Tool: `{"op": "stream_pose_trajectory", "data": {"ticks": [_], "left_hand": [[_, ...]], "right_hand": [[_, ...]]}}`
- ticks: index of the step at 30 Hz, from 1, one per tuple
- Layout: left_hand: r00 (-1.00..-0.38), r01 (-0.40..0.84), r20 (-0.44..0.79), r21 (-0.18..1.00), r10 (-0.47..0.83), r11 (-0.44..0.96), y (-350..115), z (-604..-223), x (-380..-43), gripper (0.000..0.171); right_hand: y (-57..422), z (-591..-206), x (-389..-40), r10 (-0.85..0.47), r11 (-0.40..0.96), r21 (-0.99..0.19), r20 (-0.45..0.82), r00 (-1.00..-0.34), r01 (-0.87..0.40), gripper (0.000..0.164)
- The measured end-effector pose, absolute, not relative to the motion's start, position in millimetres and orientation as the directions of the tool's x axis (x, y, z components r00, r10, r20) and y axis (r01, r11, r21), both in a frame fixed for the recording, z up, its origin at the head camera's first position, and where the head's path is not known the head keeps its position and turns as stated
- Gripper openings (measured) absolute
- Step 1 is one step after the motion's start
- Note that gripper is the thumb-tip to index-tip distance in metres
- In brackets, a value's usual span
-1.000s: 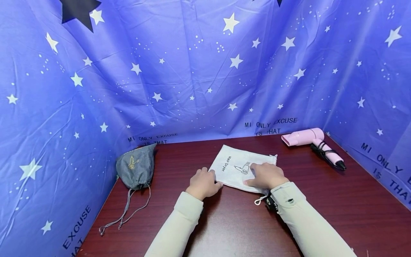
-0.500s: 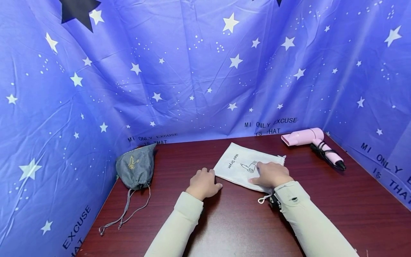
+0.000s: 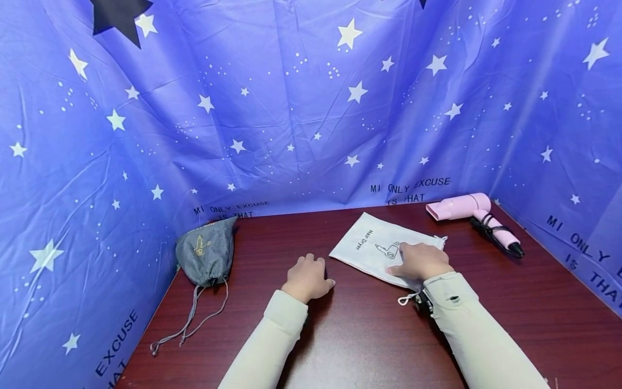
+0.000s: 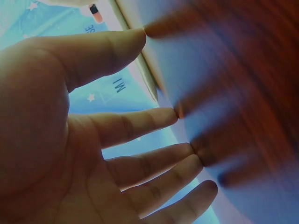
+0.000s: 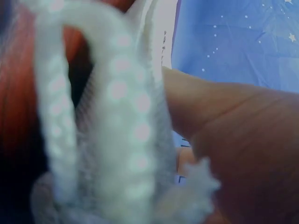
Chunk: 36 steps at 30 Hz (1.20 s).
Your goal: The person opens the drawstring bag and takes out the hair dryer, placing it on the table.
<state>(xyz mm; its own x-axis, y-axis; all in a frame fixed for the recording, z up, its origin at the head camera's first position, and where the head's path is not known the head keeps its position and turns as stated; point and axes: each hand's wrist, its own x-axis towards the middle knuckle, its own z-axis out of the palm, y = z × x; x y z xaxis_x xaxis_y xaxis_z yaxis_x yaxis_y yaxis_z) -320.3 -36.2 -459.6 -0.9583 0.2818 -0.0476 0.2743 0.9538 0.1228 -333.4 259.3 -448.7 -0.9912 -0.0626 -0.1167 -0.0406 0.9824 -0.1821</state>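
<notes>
A white drawstring pouch (image 3: 367, 246) printed "Hair Dryer" and a dryer drawing lies flat and slightly turned on the dark red table. My right hand (image 3: 421, 263) rests on its printed face near the drawstring end, thumb and index finger spread apart. In the right wrist view the blurred white cord (image 5: 126, 116) hangs close in front, and the thumb (image 5: 201, 102) touches the cloth. To the left of the pouch, and apart from it, my left hand (image 3: 307, 278) rests on the table. Its fingers (image 4: 140, 122) reach the tabletop with nothing in the palm.
A grey drawstring pouch (image 3: 208, 253) sits at the left, its cords trailing toward the front. At the back right lies a pink hair dryer (image 3: 459, 207), its black cord wrapped round the handle. A blue starry curtain (image 3: 291, 108) stands behind and at both sides of the table (image 3: 340, 346).
The white pouch has slid to the right under my right hand and turned a little, away from my left hand, which it touched before. My left hand has barely moved.
</notes>
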Motion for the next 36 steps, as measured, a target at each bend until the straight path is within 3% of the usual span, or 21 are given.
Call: {"op": "stream_pose_trajectory", "data": {"ticks": [7,36], "left_hand": [[-0.958,0.274,-0.052,0.131,0.283,0.953,-37,-458,-320,0.061],[-0.959,0.271,-0.053,0.118,0.279,0.955,-36,-458,-320,0.061]], "right_hand": [[266,-447,-334,-0.044,0.981,-0.194,-0.117,-0.992,-0.021,0.071],[297,-446,-332,0.057,0.975,-0.201,-0.162,-0.985,0.090,0.091]]}}
